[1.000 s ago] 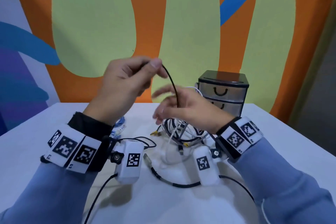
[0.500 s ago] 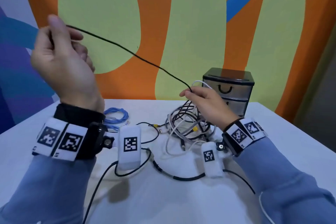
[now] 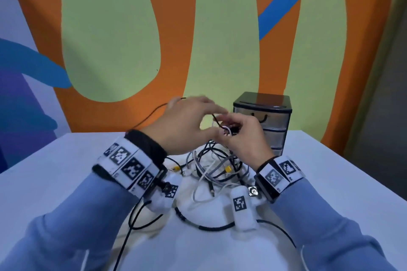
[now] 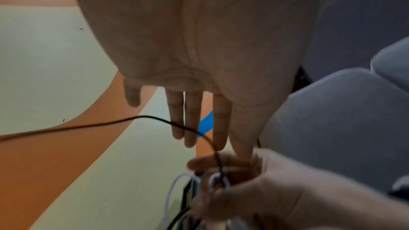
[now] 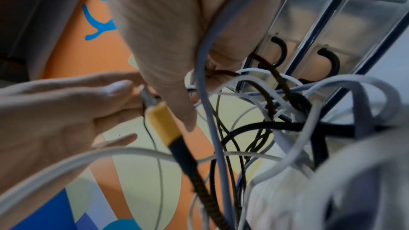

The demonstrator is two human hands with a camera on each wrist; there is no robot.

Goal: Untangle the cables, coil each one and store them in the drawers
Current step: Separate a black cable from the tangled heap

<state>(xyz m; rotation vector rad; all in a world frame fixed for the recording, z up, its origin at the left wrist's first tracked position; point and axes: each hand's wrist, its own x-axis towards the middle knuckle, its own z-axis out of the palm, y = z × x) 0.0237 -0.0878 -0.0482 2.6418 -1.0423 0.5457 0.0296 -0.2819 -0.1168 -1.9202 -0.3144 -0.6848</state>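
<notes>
- Working on the thin black cable (image 3: 152,110), we have it running from the knot of cables (image 3: 217,164) up to our hands and then away to the left, above the far edge of the table (image 3: 66,160).
- Our right hand (image 3: 244,136) pinches this cable together with a small white loop (image 4: 218,180), just above the knot; we judge this is to fix the point where the black cable leaves the others, so that it can be pulled free.
- Our left hand (image 3: 185,125) is just beside it. In the left wrist view its fingers (image 4: 192,120) are straight and the cable only passes across them, so this grip is released.
- The knot lies on the table between our wrists, with grey, white and braided cables crossing; a yellow plug (image 5: 162,122) hangs close to the right wrist camera.
- The drawers (image 3: 263,121) stand behind the knot, near the wall, all closed as far as we see; we judge nothing is stored yet from this knot.
- The left hand is blurred in the head view, and the far end of the black cable is cut off there. Which cable goes under which inside the knot, we cannot tell.
</notes>
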